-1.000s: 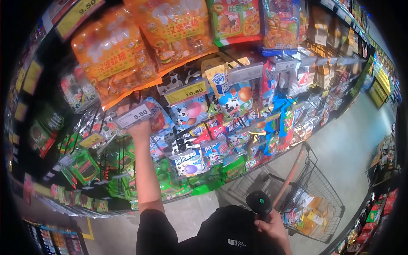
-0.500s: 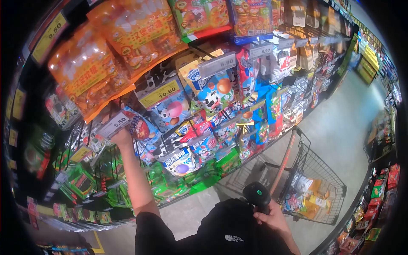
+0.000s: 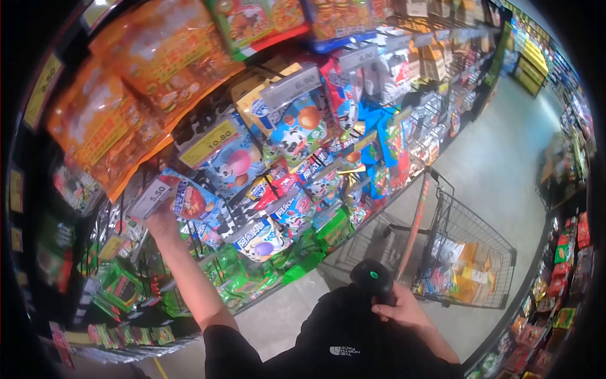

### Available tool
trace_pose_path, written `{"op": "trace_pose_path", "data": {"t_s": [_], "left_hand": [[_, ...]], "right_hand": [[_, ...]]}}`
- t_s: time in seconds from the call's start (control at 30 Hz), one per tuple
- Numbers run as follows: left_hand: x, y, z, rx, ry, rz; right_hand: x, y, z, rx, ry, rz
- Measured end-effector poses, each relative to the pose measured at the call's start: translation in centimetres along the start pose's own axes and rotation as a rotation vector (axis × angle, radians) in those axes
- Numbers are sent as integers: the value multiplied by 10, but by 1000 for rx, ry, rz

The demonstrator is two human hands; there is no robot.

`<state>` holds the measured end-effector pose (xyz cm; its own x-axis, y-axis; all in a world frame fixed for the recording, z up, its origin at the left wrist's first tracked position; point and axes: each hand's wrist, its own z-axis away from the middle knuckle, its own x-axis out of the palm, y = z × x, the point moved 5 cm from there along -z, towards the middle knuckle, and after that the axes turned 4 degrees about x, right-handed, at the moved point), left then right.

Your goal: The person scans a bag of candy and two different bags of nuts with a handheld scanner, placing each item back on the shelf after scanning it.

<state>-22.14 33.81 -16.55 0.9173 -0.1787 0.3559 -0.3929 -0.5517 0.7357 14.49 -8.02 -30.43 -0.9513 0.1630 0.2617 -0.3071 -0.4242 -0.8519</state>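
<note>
My left hand [image 3: 161, 221] is raised to the shelf, just under the 5.50 price tag [image 3: 150, 197]; its fingers are mostly hidden behind the tag. A blue and red candy bag [image 3: 194, 199] hangs right beside it. The yellow 10.80 tag [image 3: 211, 143] is above and to the right. My right hand [image 3: 399, 306] is wrapped round the handle of a black scanner [image 3: 372, 278] with a green light on its top, held in front of my body.
A wire shopping cart [image 3: 473, 252] with several packages stands in the aisle at the right, its red handle [image 3: 413, 230] towards me. Large orange snack bags [image 3: 104, 126] hang at the upper left. Green packets [image 3: 243, 271] hang low. Another shelf [image 3: 558, 278] runs along the right edge.
The view has shifted, so the shelf goods and both hands appear slightly further left. My left hand stays beneath the 5.50 tag, and my right hand still holds the scanner.
</note>
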Motion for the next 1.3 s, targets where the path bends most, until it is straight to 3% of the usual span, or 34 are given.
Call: {"op": "trace_pose_path", "data": {"t_s": [0.03,0.07,0.2,0.27,0.3,0.33,0.37,0.4,0.83,0.87,1.07,1.17,1.2,1.23,1.27,1.3], "left_hand": [[0,0,-1,28,-4,18],[7,4,2,-66,134,51],[19,5,-3,-187,-145,370],[-13,-2,-11,-19,29,94],[-43,-17,-16,-70,114,145],[-24,-8,-18,-40,55,118],[-1,-5,-13,-180,-77,237],[9,-11,-15,-194,-95,244],[-50,-37,-89,335,-128,-927],[-54,-31,-69,386,-148,-1002],[-78,-54,-99,800,-147,-1477],[-41,-30,-33,1060,-94,-1718],[22,-6,46,1151,-74,-1791],[27,-11,46,1241,-55,-1864],[56,-5,86,1078,-168,-1729],[45,-23,108,849,-260,-1650]], "right_hand": [[1,-1,-1,-25,-33,-4],[0,-2,-1,-26,-10,-19],[1,-4,1,-65,-22,46],[1,-4,1,-14,-22,98],[1,-4,2,-23,-18,90],[-1,-2,2,-24,3,75],[-2,0,2,-31,0,80],[-2,2,3,-39,-4,84],[-8,3,3,-139,15,271],[-7,13,-2,-281,44,233],[-16,16,8,-153,40,180],[-24,17,13,-167,54,213],[-30,17,17,-233,129,228],[-35,18,22,-294,204,243],[-40,25,23,-287,210,230],[-47,32,23,-293,226,154]]}}
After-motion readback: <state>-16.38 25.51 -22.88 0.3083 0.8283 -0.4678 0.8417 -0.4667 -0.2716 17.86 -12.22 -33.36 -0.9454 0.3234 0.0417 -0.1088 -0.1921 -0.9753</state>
